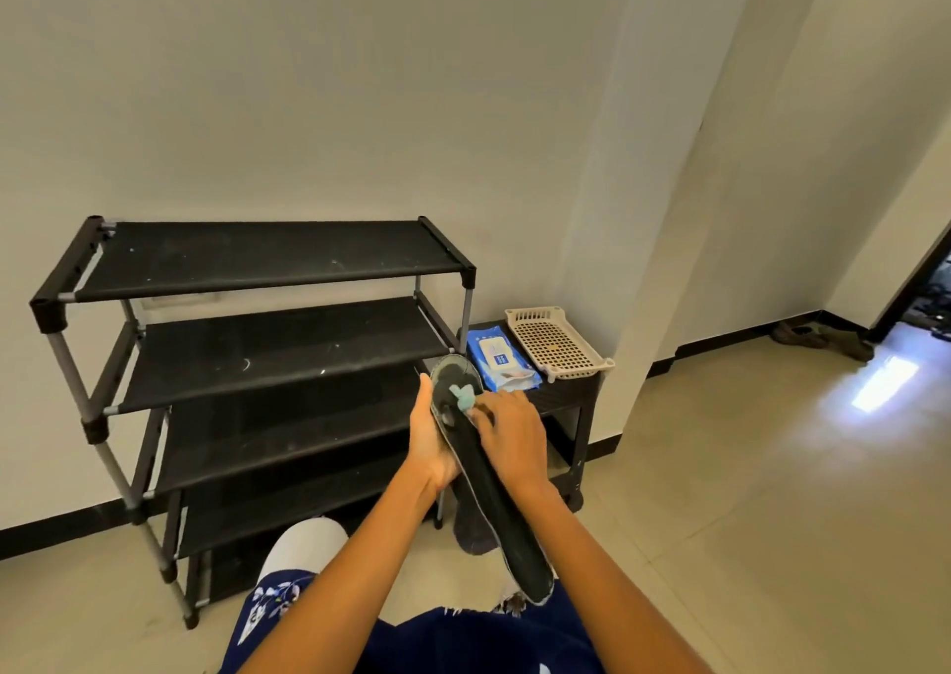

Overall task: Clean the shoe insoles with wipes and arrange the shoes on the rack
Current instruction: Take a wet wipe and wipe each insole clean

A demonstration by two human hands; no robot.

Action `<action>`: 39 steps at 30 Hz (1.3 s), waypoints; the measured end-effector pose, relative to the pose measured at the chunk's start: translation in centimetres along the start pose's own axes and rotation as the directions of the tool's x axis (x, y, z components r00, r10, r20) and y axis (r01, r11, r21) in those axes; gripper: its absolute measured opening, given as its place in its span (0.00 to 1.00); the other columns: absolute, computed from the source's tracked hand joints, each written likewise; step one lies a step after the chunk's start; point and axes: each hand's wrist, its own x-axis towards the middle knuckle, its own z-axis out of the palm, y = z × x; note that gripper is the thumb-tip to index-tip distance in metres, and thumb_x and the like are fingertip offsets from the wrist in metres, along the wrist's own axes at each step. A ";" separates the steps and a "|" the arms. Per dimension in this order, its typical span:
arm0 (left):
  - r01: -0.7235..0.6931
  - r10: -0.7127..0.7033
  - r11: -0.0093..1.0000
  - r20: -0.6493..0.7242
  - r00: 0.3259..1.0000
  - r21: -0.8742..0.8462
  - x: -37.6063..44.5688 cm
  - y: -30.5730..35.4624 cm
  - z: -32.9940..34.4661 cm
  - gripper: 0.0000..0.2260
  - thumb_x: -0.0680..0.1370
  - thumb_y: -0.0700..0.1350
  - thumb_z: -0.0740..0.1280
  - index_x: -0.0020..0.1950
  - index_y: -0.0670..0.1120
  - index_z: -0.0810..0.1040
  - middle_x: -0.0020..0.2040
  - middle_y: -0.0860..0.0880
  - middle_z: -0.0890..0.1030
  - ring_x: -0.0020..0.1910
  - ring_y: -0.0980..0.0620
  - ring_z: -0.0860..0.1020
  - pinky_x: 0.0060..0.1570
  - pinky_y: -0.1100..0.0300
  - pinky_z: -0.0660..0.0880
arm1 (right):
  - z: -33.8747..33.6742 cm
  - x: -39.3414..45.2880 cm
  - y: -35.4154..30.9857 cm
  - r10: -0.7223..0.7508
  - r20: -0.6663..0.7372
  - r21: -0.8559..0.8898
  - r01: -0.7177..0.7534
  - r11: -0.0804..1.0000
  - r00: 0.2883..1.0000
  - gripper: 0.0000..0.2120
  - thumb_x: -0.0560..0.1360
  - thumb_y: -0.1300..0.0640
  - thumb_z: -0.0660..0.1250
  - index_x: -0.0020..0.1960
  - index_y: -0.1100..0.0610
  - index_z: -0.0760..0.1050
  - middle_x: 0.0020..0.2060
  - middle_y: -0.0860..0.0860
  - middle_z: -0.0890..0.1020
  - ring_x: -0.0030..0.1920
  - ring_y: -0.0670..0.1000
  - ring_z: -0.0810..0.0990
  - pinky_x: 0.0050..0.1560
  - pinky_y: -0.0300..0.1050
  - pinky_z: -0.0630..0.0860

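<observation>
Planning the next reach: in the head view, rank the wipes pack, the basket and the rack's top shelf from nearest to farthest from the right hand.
1. Wipes pack: just beyond the right hand, on the small black table.
2. Basket: farther back and to the right, beside the pack.
3. Top shelf: far to the upper left, farthest.

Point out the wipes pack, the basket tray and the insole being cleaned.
wipes pack (498, 359), head view, on its white label flap.
basket tray (558, 345), head view, on its perforated floor.
insole (502, 514), head view, on the dark middle stretch below the hands.
</observation>
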 end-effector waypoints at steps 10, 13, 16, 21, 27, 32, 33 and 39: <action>-0.015 0.015 1.000 0.010 1.000 0.016 -0.7 -0.1 0.3 0.31 0.79 0.64 0.50 0.54 0.39 0.77 0.47 0.38 0.84 0.43 0.45 0.84 0.39 0.54 0.81 | -0.5 -0.3 -0.1 -0.008 -0.003 -0.081 0.007 0.997 1.000 0.08 0.78 0.51 0.62 0.50 0.53 0.78 0.44 0.48 0.80 0.48 0.49 0.75 0.50 0.47 0.72; -0.044 0.044 0.999 -0.014 0.999 -0.006 -0.7 0.5 0.1 0.32 0.77 0.66 0.52 0.60 0.40 0.76 0.51 0.38 0.82 0.48 0.44 0.82 0.50 0.52 0.79 | 0.0 -1.3 -1.4 -0.116 0.014 0.013 0.116 0.993 0.993 0.09 0.77 0.53 0.62 0.49 0.55 0.79 0.43 0.50 0.81 0.46 0.49 0.77 0.48 0.44 0.73; -0.033 0.029 0.997 -0.069 0.997 -0.069 -1.3 1.0 -0.4 0.34 0.75 0.67 0.55 0.65 0.40 0.74 0.54 0.36 0.80 0.53 0.42 0.79 0.58 0.47 0.74 | -0.5 -2.6 -1.7 -0.338 0.113 -0.041 0.344 0.938 0.934 0.12 0.75 0.52 0.60 0.45 0.55 0.80 0.39 0.50 0.81 0.41 0.49 0.77 0.43 0.42 0.71; -0.027 0.027 1.000 -0.010 1.000 -0.011 -1.8 0.7 0.6 0.31 0.77 0.65 0.51 0.56 0.39 0.77 0.48 0.38 0.83 0.47 0.43 0.82 0.49 0.50 0.74 | -0.6 -0.3 -0.6 -0.084 0.000 -0.107 0.084 0.991 0.996 0.09 0.78 0.54 0.61 0.50 0.55 0.79 0.43 0.51 0.81 0.45 0.50 0.76 0.46 0.47 0.74; -0.035 0.029 0.996 -0.084 0.996 -0.081 -1.5 2.1 -0.5 0.35 0.74 0.68 0.58 0.66 0.40 0.73 0.58 0.37 0.79 0.54 0.42 0.79 0.57 0.47 0.74 | -0.4 -2.2 -2.7 -0.351 0.068 -0.179 0.358 0.916 0.934 0.09 0.75 0.52 0.61 0.42 0.52 0.79 0.36 0.47 0.79 0.39 0.48 0.76 0.39 0.44 0.72; -0.038 0.037 0.999 -0.018 0.999 -0.018 -2.1 1.9 0.9 0.29 0.77 0.64 0.54 0.58 0.40 0.76 0.48 0.39 0.83 0.45 0.44 0.84 0.48 0.50 0.74 | -0.4 -0.2 -2.3 -0.121 -0.029 -0.102 0.118 0.988 0.992 0.07 0.77 0.56 0.63 0.47 0.55 0.79 0.41 0.51 0.80 0.44 0.51 0.76 0.45 0.48 0.73; -0.056 0.055 0.998 -0.034 0.998 -0.035 -2.3 2.2 0.8 0.29 0.76 0.64 0.56 0.60 0.40 0.76 0.50 0.39 0.83 0.46 0.44 0.83 0.49 0.49 0.76 | -0.1 -0.8 -2.8 -0.172 -0.012 -0.065 0.171 0.983 0.985 0.06 0.76 0.57 0.64 0.45 0.55 0.79 0.40 0.51 0.79 0.43 0.51 0.76 0.44 0.48 0.74; -0.064 0.062 0.997 -0.036 0.997 -0.053 -2.0 2.4 -0.9 0.28 0.76 0.64 0.57 0.50 0.41 0.84 0.50 0.40 0.82 0.47 0.45 0.82 0.55 0.49 0.75 | -1.9 -1.1 -2.5 -0.257 0.036 0.039 0.256 0.966 0.966 0.07 0.76 0.56 0.65 0.50 0.56 0.79 0.42 0.51 0.81 0.43 0.48 0.77 0.44 0.47 0.76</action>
